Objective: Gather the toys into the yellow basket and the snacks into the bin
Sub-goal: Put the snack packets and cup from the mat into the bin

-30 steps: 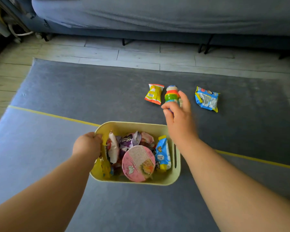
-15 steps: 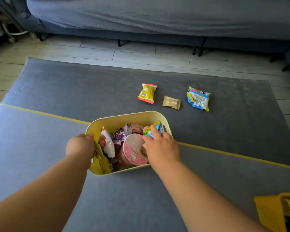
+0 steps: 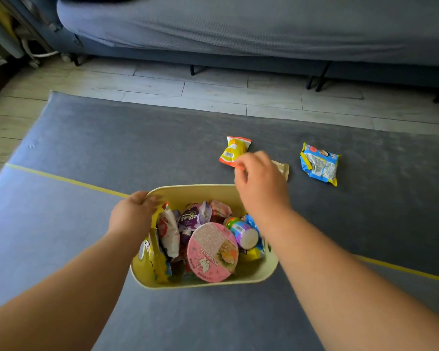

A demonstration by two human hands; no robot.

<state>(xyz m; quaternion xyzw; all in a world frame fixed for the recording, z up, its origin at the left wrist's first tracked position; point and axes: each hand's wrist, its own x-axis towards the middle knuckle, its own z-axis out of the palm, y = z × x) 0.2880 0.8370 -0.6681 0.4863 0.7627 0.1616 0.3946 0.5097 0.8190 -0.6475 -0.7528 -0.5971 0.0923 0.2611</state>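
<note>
Bin (image 3: 193, 196) — pale yellow, crammed with snacks (image 3: 212, 252) — left hand (image 3: 132, 214) grips its rim; right hand (image 3: 260, 183): grasp unclear.

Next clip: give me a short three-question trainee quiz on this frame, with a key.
1. True or false: the left hand grips the rim of the pale yellow plastic bin.
2. How many snack packets lie on the grey mat outside the bin?
3. What lies in the bin beside the pink round-lidded cup? A: a small colourful bottle with a white end; B: a toy car; C: a banana.
Key: 1 true. 2 three: the yellow-and-orange packet, the small tan packet partly hidden by the right hand, the blue packet. 3 A.
</note>
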